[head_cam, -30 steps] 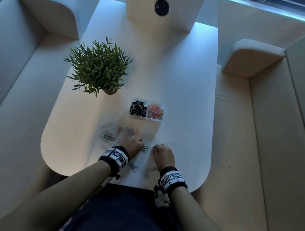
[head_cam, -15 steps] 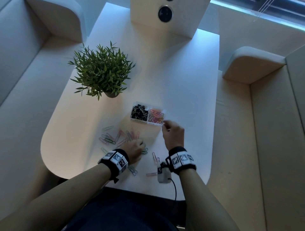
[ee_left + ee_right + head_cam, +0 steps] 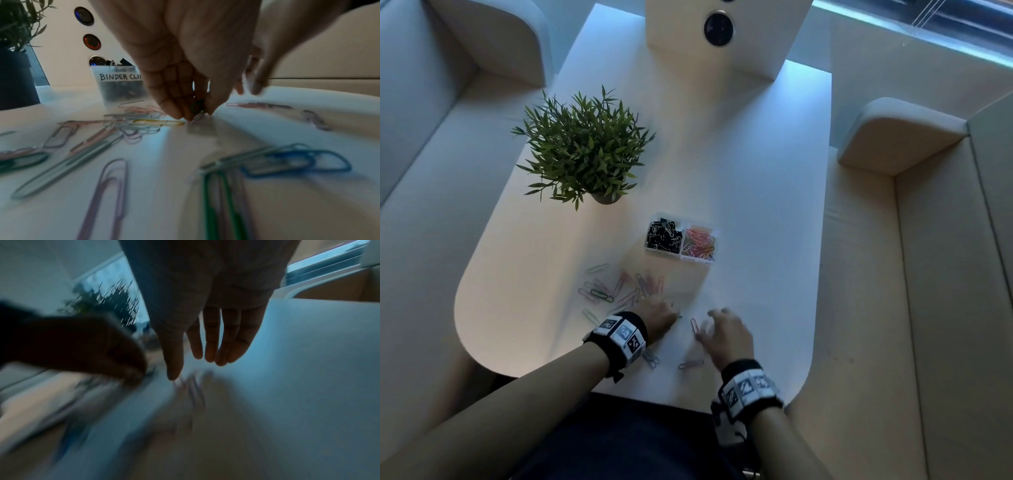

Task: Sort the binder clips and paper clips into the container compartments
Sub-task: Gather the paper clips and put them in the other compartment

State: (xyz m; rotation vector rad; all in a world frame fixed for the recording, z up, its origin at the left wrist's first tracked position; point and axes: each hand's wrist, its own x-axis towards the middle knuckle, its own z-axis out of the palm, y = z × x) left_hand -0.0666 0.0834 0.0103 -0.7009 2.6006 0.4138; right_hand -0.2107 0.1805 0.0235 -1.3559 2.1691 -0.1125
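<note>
Left wrist view: the left hand (image 3: pixel 185 68) pinches a green paper clip (image 3: pixel 197 105) at the table (image 3: pixel 756 192); the right hand (image 3: pixel 726 334) hovers spread. Loose pastel paper clips (image 3: pixel 626 286) lie near the container (image 3: pixel 680 240), black binder clips left, pink paper clips right.

1. Both forearms reach forward from the near edge of the scene, each wrist wrapped in a black band (image 3: pixel 621 337) with black-and-white square markers.
2. The left hand (image 3: pixel 659 315) is angled toward the right, palm down, low over the surface.
3. In the left wrist view its fingers (image 3: pixel 174 97) point down, bunched close together, with the tips drawn together against the thumb at the surface.
4. The right hand (image 3: pixel 726 334) sits just right of the left, apart from it, and is blurred.
5. Its fingers (image 3: pixel 211 344) hang straight and slightly spread, thumb lowest, holding nothing.
</note>
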